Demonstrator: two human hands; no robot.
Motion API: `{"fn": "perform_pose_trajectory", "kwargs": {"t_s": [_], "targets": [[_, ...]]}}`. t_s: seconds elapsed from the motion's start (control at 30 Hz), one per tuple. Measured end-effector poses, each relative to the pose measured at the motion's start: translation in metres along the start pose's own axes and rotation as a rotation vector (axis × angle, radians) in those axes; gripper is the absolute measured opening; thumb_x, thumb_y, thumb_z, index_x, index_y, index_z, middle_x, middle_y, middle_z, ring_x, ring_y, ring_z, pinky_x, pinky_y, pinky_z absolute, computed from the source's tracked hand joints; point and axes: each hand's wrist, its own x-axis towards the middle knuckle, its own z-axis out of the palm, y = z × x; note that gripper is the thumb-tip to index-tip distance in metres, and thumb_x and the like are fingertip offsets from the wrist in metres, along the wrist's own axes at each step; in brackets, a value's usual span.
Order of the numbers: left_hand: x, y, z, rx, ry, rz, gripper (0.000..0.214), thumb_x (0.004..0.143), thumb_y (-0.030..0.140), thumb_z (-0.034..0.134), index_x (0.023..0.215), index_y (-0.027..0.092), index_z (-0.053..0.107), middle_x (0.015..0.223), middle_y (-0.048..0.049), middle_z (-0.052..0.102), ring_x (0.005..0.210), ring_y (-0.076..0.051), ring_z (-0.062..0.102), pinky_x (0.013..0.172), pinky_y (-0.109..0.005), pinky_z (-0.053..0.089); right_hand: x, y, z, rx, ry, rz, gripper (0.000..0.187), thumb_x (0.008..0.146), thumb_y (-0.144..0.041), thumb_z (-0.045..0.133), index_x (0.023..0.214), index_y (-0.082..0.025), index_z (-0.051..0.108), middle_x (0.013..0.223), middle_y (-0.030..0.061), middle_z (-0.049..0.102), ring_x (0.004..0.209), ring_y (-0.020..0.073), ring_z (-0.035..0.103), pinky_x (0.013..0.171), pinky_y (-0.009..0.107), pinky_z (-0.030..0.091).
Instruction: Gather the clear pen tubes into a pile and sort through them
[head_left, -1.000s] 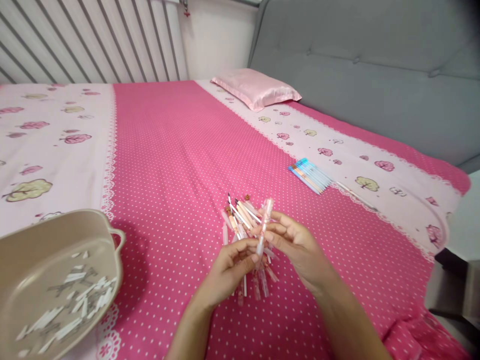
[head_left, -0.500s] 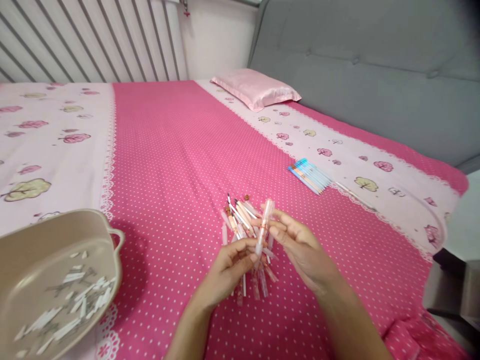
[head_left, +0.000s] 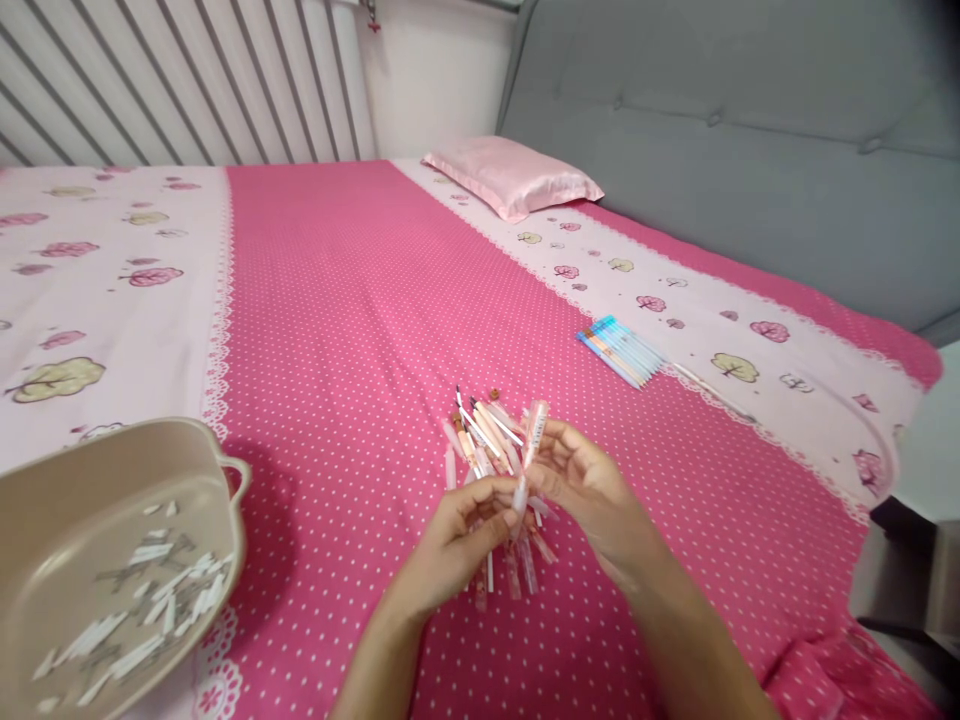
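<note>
A slim pen (head_left: 535, 430) with a clear, pinkish patterned body stands tilted between my two hands. My left hand (head_left: 472, 525) is closed round its whitish lower end, thumb and fingers pinched together. Higher up, my right hand (head_left: 589, 485) grips the pen's middle between thumb and fingers. Beneath and behind both hands lies a loose pile of pen parts (head_left: 480, 425): clear pink tubes, white sticks and peach pieces with dark tips. Some of the pile is hidden by my hands.
A beige basin (head_left: 169, 435) with a handle, holding white and grey bits, stands at the left. A row of blue pens (head_left: 619, 350) lies at the right, beside a thin whitish stick (head_left: 709, 388). A pink pillow (head_left: 517, 178) rests near the grey headboard (head_left: 720, 160).
My right hand has moved slightly left and its thumb and fingers have closed on the middle of the pen. The pen has turned, showing a dark-marked side. My left hand keeps its hold.
</note>
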Motion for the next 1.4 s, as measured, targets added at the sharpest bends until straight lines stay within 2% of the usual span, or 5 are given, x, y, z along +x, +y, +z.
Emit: {"fn": "perform_pose_trajectory", "kwargs": {"t_s": [0.27, 0.6, 0.83, 1.13, 1.4], "targets": [[0.0003, -0.0032, -0.0028, 0.013, -0.021, -0.003, 0.023, 0.087, 0.03, 0.055, 0.105, 0.02, 0.065, 0.08, -0.0025, 0.06, 0.076, -0.014, 0.053, 0.073, -0.026, 0.04, -0.0005, -0.0017, -0.0051, 0.085, -0.138, 0.068, 0.048, 0.081, -0.033, 0.061, 0.126, -0.024, 0.048, 0.106, 0.0079, 0.067, 0.097, 0.0197, 0.063, 0.088, 0.037, 0.047], [0.0005, 0.0, -0.0003, 0.019, -0.002, 0.012, 0.024, 0.086, 0.029, 0.057, 0.105, 0.02, 0.066, 0.082, -0.0032, 0.061, 0.077, -0.014, 0.053, 0.072, -0.025, 0.041, 0.0001, -0.0027, 0.0003, 0.007, -0.025, 0.03, 0.044, 0.073, -0.035, 0.07, 0.112, -0.024, 0.056, 0.111, 0.0066, 0.062, 0.106, 0.02, 0.057, 0.093, 0.036, 0.044], [0.0006, -0.0015, -0.0023, 0.026, -0.013, 0.008, 0.023, 0.087, 0.03, 0.055, 0.105, 0.02, 0.065, 0.078, -0.0023, 0.059, 0.075, -0.014, 0.053, 0.072, -0.025, 0.04, -0.0012, -0.0014, -0.005, 0.103, -0.181, 0.075, 0.047, 0.082, -0.034, 0.06, 0.127, -0.026, 0.047, 0.112, 0.0079, 0.065, 0.102, 0.02, 0.061, 0.087, 0.037, 0.048], [0.0014, -0.0002, 0.0, 0.013, -0.01, 0.016, 0.023, 0.086, 0.029, 0.057, 0.106, 0.02, 0.065, 0.085, -0.0036, 0.062, 0.081, -0.015, 0.055, 0.076, -0.027, 0.042, -0.0004, -0.0018, 0.0002, 0.018, -0.037, 0.05, 0.052, 0.069, -0.031, 0.074, 0.116, -0.022, 0.053, 0.102, 0.0057, 0.064, 0.095, 0.0202, 0.061, 0.085, 0.035, 0.049], [0.0011, -0.0014, -0.0035, 0.013, -0.026, 0.034, 0.02, 0.088, 0.027, 0.054, 0.103, 0.02, 0.065, 0.078, -0.0011, 0.059, 0.075, -0.012, 0.053, 0.072, -0.024, 0.041, -0.0004, -0.0013, -0.0038, 0.138, -0.182, 0.088, 0.043, 0.083, -0.033, 0.06, 0.123, -0.026, 0.048, 0.107, 0.0057, 0.065, 0.097, 0.0174, 0.061, 0.085, 0.033, 0.048]]}}
